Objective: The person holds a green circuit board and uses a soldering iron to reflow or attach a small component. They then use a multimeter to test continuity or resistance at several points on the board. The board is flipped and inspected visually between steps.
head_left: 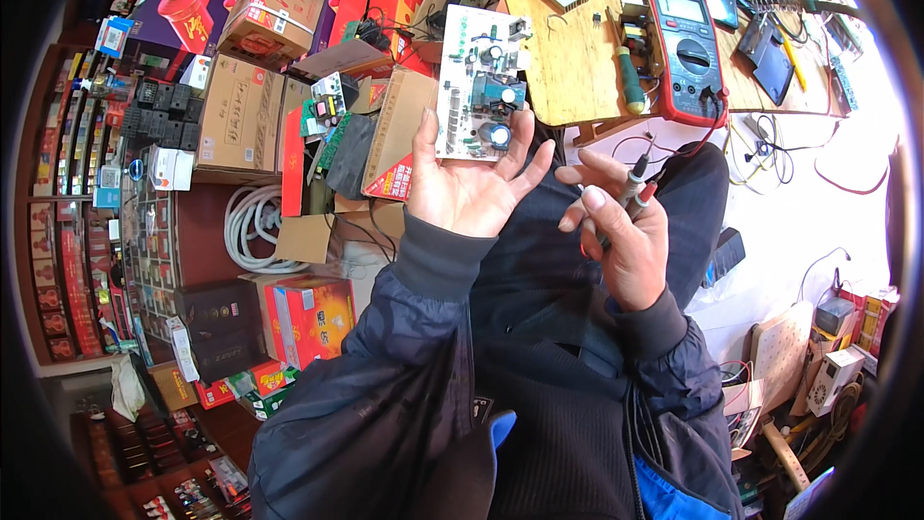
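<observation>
Circuit board [478, 85]: matt pale laminate, carrying glossy plastic parts and shiny metal-topped capacitors, lying in the left hand [467, 183]. Probes [630, 188]: smooth plastic, red and black, sitting in the right hand [626, 236]. Multimeter [685, 53]: glossy red plastic casing, dark matt face. Workbench [568, 67]: bare, rough-looking unfinished wood. Screwdriver [628, 72]: smooth green plastic handle. Boxes [241, 116]: matt brown cardboard, some showing glossy red print. Jacket sleeves [385, 395]: dark cloth, giving off a slight sheen.

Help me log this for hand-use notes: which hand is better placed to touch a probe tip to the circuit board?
Right. The right hand already pinches the red and black meter probes in its fingers, tips toward the board. The left hand is occupied holding the white circuit board up by its lower edge.
</observation>
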A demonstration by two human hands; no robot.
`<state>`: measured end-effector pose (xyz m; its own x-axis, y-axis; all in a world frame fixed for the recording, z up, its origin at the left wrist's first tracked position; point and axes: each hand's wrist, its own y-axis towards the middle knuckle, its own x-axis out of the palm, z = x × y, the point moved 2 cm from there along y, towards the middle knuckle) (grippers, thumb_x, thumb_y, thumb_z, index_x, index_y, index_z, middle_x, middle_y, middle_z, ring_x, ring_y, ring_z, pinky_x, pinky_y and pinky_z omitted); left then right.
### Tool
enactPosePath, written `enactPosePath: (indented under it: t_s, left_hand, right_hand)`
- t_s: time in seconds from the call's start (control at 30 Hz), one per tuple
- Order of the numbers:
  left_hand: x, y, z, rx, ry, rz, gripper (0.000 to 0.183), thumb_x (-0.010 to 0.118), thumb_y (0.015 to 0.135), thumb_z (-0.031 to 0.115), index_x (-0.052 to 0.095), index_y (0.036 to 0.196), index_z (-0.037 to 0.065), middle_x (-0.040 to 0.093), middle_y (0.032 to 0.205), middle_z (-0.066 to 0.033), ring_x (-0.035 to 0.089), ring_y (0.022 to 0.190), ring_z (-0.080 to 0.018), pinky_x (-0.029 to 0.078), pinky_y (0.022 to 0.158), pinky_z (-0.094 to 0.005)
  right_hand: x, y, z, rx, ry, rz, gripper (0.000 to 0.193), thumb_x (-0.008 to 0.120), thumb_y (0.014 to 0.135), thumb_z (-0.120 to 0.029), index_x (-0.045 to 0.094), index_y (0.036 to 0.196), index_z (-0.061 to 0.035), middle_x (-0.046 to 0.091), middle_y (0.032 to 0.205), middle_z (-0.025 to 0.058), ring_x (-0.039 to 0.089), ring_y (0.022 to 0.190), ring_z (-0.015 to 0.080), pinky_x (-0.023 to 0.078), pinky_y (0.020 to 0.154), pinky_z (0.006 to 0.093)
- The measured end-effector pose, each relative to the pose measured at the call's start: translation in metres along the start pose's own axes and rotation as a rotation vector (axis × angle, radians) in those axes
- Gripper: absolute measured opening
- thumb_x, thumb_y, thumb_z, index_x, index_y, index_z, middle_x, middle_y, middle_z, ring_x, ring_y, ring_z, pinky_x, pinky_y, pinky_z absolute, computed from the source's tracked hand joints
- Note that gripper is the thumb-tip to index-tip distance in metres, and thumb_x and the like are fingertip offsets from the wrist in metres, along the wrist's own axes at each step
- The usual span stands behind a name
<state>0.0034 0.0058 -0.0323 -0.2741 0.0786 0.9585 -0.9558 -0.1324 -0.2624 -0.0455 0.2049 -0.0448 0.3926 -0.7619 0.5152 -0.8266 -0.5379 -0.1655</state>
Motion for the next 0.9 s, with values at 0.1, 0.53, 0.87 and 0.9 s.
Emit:
enactPosePath:
  t_s: [0.1,0.53,0.87,0.9]
  left_hand:
    - [0.002,-0.0004,-0.0011,-0.026,-0.023,-0.014,0.071,0.064,0.103,0.056,0.052,0.156,0.01,0.06,0.152,-0.0208,0.061,0.136,-0.0389,0.034,0.124,-0.0699]
    - [0.0091,0.0016,-0.0042,-0.042,0.071,0.004,0.065,0.057,0.107,0.058,0.055,0.153,0.012,0.067,0.142,-0.0168,0.063,0.135,-0.033,0.041,0.12,-0.0668]
    - [0.0092,0.0025,-0.0062,0.027,0.063,-0.028,0.066,0.056,0.106,0.058,0.055,0.154,0.013,0.063,0.148,-0.0177,0.056,0.143,-0.036,0.031,0.124,-0.0726]
    - [0.0091,0.0021,-0.0059,0.045,0.098,-0.021,0.065,0.054,0.107,0.06,0.055,0.154,0.014,0.065,0.146,-0.0163,0.056,0.143,-0.0348,0.033,0.123,-0.0714]
  right_hand:
    - [-0.0006,-0.0008,0.0,0.02,0.066,0.0,0.043,0.071,0.105,-0.014,0.063,0.145,0.0003,0.075,0.127,0.0158,0.072,0.084,0.0128,0.044,0.057,0.0194]
    - [-0.0014,-0.0008,0.0,0.016,0.073,0.005,0.043,0.071,0.105,-0.014,0.063,0.144,0.0016,0.076,0.125,0.0129,0.071,0.081,0.0119,0.044,0.056,0.0196]
    - [-0.001,-0.0004,-0.0018,0.005,0.068,0.016,0.043,0.071,0.105,-0.013,0.063,0.144,0.0029,0.076,0.124,0.0135,0.07,0.078,0.0111,0.043,0.055,0.0195]
    - [-0.0012,-0.0003,-0.0018,0.011,0.069,0.022,0.043,0.071,0.105,-0.013,0.063,0.144,0.003,0.076,0.123,0.0138,0.069,0.078,0.0111,0.043,0.055,0.0195]
